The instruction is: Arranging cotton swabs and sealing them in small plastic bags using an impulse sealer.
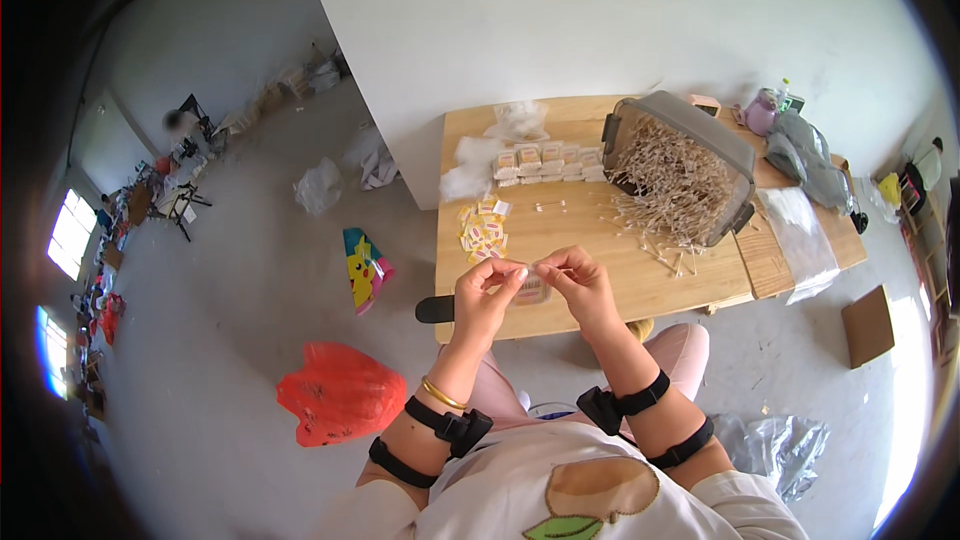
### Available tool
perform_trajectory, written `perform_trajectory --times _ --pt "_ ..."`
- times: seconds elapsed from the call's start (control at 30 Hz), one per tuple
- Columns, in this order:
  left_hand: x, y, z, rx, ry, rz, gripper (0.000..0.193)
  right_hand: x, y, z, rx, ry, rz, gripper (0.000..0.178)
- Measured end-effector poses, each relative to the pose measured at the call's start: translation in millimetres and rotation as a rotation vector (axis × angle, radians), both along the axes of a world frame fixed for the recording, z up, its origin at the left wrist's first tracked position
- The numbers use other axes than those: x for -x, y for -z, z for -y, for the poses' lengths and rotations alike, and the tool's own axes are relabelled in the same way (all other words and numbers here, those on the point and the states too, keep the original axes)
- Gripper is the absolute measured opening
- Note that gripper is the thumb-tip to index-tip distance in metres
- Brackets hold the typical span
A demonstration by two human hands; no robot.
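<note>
My left hand (484, 292) and my right hand (580, 285) meet above the table's near edge. Thumb and forefinger are pinched together on each, the tips almost touching. What lies between the fingertips is too small to make out. Just below them shows a small clear box with a printed label (534, 290); whether it is held or rests on the table I cannot tell. Beyond my left hand lies a pile of yellow and white printed cards (483, 230). A few loose cotton swabs (550, 206) lie farther back, near stacked small labelled packs (552, 162).
A grey plastic bin (690, 115) lies tipped on the wooden table (590, 240), spilling many cotton swabs (675, 180). Clear plastic bags (468, 180) sit at the back left. A red bag (340, 393) is on the floor, left. A cardboard box (868, 326) stands right.
</note>
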State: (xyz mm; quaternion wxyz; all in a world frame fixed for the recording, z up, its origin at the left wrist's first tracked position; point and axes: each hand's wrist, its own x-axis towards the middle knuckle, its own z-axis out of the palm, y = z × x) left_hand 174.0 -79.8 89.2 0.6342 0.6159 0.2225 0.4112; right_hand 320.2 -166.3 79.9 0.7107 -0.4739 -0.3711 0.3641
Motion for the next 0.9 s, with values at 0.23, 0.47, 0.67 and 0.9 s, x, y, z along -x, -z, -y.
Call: perform_trajectory --times 0.23,0.47,0.67,0.9 --pt "-7 50 -10 0.0 -0.154 -0.19 0.009 -2 36 -5 0.219 0.137 0.064 0.01" --pt "-13 90 -11 0.207 -0.063 -0.167 0.014 -13 77 -5 0.382 0.104 0.025 0.012" --pt "-18 120 -15 0.282 -0.002 -0.25 0.02 -24 111 -1 0.454 0.058 -0.035 0.011" --pt "-20 148 -19 0.288 0.09 -0.402 0.021 -32 140 -2 0.585 0.036 0.073 0.018"
